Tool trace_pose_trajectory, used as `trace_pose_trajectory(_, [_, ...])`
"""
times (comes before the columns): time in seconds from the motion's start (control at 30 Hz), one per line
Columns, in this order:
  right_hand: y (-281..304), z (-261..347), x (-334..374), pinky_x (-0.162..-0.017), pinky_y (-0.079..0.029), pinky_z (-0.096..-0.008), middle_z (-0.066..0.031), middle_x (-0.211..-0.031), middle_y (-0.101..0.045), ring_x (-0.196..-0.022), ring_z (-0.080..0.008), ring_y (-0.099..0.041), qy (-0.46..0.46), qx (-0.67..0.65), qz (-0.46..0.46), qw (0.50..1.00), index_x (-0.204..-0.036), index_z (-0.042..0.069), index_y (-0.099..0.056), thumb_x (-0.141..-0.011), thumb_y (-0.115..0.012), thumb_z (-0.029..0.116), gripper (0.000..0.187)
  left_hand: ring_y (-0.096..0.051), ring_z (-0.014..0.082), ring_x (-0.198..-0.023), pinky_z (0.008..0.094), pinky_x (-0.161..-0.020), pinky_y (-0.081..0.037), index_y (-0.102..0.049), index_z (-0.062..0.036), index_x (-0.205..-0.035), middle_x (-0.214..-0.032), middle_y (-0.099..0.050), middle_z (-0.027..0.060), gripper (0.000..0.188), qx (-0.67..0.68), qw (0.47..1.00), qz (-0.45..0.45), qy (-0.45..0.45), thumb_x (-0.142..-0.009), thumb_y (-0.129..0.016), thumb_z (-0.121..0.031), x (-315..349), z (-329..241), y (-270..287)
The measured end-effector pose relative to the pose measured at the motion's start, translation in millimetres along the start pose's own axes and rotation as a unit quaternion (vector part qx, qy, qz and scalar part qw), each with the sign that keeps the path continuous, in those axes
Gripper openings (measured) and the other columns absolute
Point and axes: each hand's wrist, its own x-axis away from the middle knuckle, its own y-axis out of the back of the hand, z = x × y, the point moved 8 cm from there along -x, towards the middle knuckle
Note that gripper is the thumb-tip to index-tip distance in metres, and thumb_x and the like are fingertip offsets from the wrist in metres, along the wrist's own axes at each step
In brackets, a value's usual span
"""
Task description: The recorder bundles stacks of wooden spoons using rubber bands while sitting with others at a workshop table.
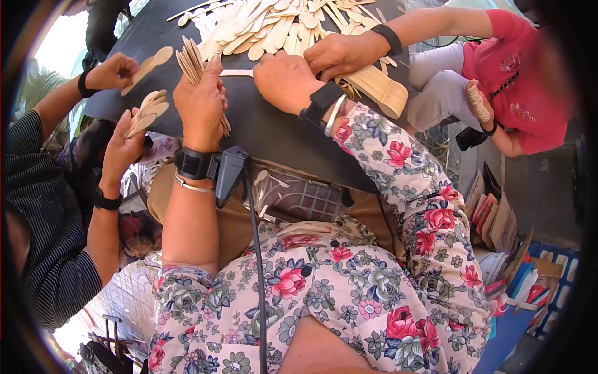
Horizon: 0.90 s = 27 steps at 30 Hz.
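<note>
My left hand [198,103] is closed around a bundle of thin wooden spoons [190,61], held upright over the near part of the dark table. The lower ends of the bundle stick out below my fingers. Back of the hand up, my right hand [283,80] is curled at the near edge of a big heap of loose wooden spoons [268,28]. From it a single pale wooden spoon [237,72] points left toward my other hand. Its far end is hidden under my right hand, and most of those fingertips are out of sight.
A co-worker's hand [342,53] reaches in beside my right wrist, near a neat stack of wooden spoons [380,92]. At left, a person in a striped shirt [50,206] holds spoons in both hands. A person in red [523,87] grips another bundle. Cardboard [498,218] stands at right.
</note>
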Motion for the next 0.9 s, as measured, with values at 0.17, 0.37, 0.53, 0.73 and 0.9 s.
trace_pose_trajectory(0.17, [-15.2, 6.6, -6.5, -0.068, -0.048, -0.0383, -0.0122, -0.09, -0.066, -0.086, -0.0263, -0.063, 0.023, 0.096, 0.037, 0.994, -0.088, 0.006, -0.073, -0.082, -0.057, 0.017, 0.02, -0.042, 0.0052, -0.045, 0.021, -0.04, -0.033, -0.058, -0.0024, -0.083, -0.062, -0.048, -0.0021, 0.021, -0.031, 0.999, 0.006, -0.007, -0.09, -0.065, -0.02, -1.0, -0.8, -7.3])
trace_pose_trajectory(0.37, [-14.4, -11.3, -2.5, -0.065, -0.048, -0.038, -0.0109, -0.083, -0.068, -0.082, -0.0265, -0.065, -0.022, 0.075, 0.056, 0.995, -0.085, 0.008, -0.073, -0.081, -0.057, 0.018, 0.018, -0.043, 0.0029, -0.05, 0.0196, -0.043, -0.033, -0.063, -0.0024, -0.086, -0.061, -0.051, -0.0035, 0.017, -0.081, 0.996, 0.023, -0.013, -0.089, -0.066, -0.019, -4.8, 4.3, -15.8])
trace_pose_trajectory(0.53, [22.5, -33.6, 30.0, -0.061, -0.051, -0.0395, -0.0134, -0.078, -0.065, -0.074, -0.0307, -0.065, -0.047, -0.049, -0.057, 0.996, -0.077, 0.005, -0.063, -0.079, -0.055, 0.01, 0.009, -0.043, 0.0028, -0.059, 0.021, -0.053, -0.037, -0.067, 0.0017, -0.085, -0.066, -0.058, -0.0029, 0.02, -0.151, 0.976, 0.012, -0.156, -0.087, -0.07, -0.018, 1.8, -10.0, -16.6])
trace_pose_trajectory(0.73, [50.1, -42.5, 64.0, -0.066, -0.05, -0.0391, -0.0095, -0.074, -0.058, -0.079, -0.0294, -0.061, -0.022, -0.061, -0.184, 0.981, -0.074, 0.006, -0.06, -0.072, -0.058, 0.007, 0.003, -0.048, 0.0053, -0.063, 0.0232, -0.056, -0.041, -0.068, 0.0008, -0.089, -0.068, -0.059, -0.0014, 0.018, -0.225, 0.942, -0.003, -0.248, -0.086, -0.071, -0.017, 29.2, -30.5, -24.7])
trace_pose_trajectory(0.9, [60.3, -54.5, 75.1, -0.069, -0.051, -0.0351, -0.0096, -0.083, -0.062, -0.08, -0.0276, -0.062, -0.006, -0.149, -0.25, 0.957, -0.082, 0.004, -0.066, -0.073, -0.063, -0.003, 0.012, -0.052, 0.0128, -0.064, 0.0268, -0.059, -0.043, -0.068, 0.0, -0.089, -0.073, -0.06, 0.0041, 0.023, -0.256, 0.922, 0.081, -0.278, -0.081, -0.075, -0.02, 32.9, -27.0, -43.5])
